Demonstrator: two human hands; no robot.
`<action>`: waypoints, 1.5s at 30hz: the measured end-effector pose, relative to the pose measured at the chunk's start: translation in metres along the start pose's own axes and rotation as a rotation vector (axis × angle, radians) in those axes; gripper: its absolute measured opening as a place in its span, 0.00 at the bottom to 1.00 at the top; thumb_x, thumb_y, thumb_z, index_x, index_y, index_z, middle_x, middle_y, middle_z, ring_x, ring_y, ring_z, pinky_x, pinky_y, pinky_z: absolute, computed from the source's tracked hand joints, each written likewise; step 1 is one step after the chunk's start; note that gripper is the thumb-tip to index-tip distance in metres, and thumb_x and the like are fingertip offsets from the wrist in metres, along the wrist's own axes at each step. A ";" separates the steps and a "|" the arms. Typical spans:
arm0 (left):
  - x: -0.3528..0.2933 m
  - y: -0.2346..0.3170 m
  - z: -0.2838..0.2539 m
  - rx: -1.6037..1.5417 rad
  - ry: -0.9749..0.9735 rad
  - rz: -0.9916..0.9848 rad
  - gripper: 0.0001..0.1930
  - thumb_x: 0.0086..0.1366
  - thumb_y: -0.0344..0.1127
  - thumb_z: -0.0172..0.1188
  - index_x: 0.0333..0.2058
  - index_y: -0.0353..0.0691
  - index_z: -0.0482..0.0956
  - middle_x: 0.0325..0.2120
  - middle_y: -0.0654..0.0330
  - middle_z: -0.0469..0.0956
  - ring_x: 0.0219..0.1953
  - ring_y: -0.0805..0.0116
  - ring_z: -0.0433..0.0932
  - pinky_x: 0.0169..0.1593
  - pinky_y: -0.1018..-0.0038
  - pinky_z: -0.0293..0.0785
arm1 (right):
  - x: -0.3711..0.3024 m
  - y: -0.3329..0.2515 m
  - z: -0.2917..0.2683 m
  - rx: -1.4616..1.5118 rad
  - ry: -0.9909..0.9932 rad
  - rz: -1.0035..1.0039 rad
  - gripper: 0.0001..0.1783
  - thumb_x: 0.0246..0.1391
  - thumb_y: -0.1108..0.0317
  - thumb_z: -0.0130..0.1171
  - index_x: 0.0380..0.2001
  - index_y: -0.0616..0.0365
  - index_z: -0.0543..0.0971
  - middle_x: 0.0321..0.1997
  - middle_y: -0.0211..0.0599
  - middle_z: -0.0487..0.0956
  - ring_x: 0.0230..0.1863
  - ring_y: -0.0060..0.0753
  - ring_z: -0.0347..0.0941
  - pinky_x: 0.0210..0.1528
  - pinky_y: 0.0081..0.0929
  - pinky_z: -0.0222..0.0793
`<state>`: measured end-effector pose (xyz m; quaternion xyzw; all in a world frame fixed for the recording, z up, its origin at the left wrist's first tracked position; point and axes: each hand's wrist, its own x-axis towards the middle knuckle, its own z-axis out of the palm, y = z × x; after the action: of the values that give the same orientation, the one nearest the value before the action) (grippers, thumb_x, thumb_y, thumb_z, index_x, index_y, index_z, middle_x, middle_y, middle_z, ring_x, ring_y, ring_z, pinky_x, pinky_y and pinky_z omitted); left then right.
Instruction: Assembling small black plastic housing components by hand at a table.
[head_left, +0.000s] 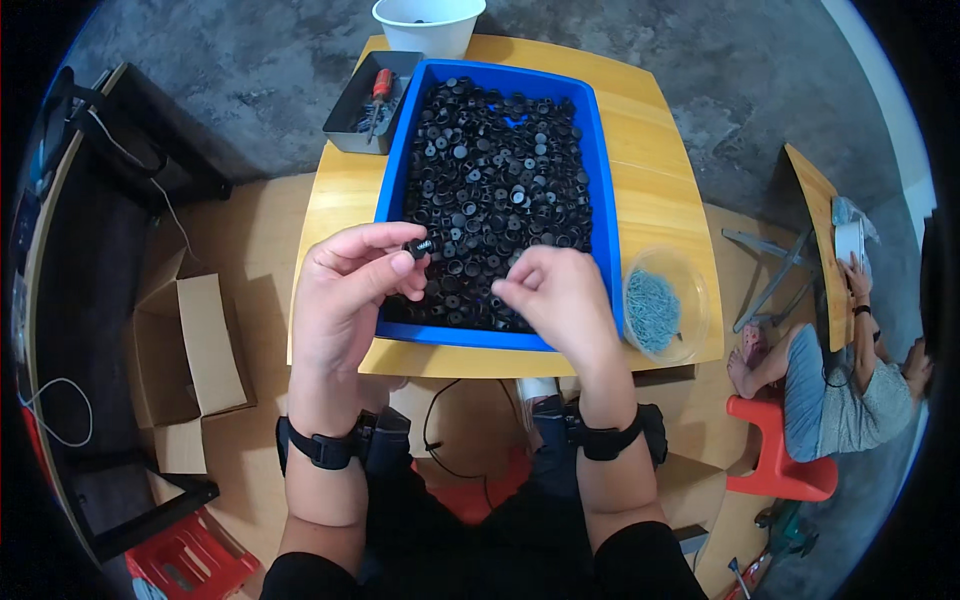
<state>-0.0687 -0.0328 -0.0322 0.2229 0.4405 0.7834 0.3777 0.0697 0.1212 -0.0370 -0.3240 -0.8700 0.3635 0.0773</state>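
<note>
As left hand point(345, 280) pinches black part point(419, 246), right hand point(562, 292) curled, pinched closed

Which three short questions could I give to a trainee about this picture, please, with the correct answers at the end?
1. What mostly fills the blue tray?
A. screws
B. small black parts
C. cardboard boxes

2. True or false: the left hand holds a black piece between its fingertips.

3. Fill in the missing word: the screwdriver with the red handle lies in the ____ tray.

Key: 1. B. 2. True. 3. Grey; the grey tray stands beside the blue one.
</note>
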 end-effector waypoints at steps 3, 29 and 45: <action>-0.001 -0.002 -0.002 0.030 0.001 -0.002 0.12 0.54 0.23 0.58 0.39 0.31 0.77 0.23 0.57 0.78 0.25 0.74 0.76 0.36 0.80 0.73 | 0.003 -0.001 0.013 -0.148 -0.097 0.012 0.10 0.37 0.65 0.65 0.23 0.60 0.80 0.25 0.45 0.78 0.31 0.44 0.76 0.38 0.35 0.70; -0.014 -0.008 0.032 0.009 -0.183 -0.033 0.09 0.57 0.25 0.58 0.38 0.35 0.76 0.32 0.58 0.79 0.33 0.75 0.78 0.31 0.84 0.73 | -0.024 -0.005 -0.007 1.116 -0.122 -0.230 0.16 0.45 0.77 0.62 0.41 0.64 0.76 0.29 0.31 0.77 0.27 0.17 0.71 0.30 0.14 0.68; -0.001 -0.042 0.028 -0.151 -0.105 -0.140 0.07 0.55 0.26 0.59 0.34 0.32 0.78 0.40 0.52 0.75 0.35 0.67 0.78 0.39 0.75 0.77 | -0.019 0.003 0.012 0.900 0.099 -0.259 0.13 0.47 0.78 0.60 0.39 0.63 0.77 0.30 0.33 0.78 0.29 0.20 0.74 0.30 0.15 0.71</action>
<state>-0.0322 -0.0048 -0.0542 0.2033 0.3745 0.7732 0.4697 0.0818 0.1043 -0.0459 -0.1640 -0.6545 0.6761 0.2961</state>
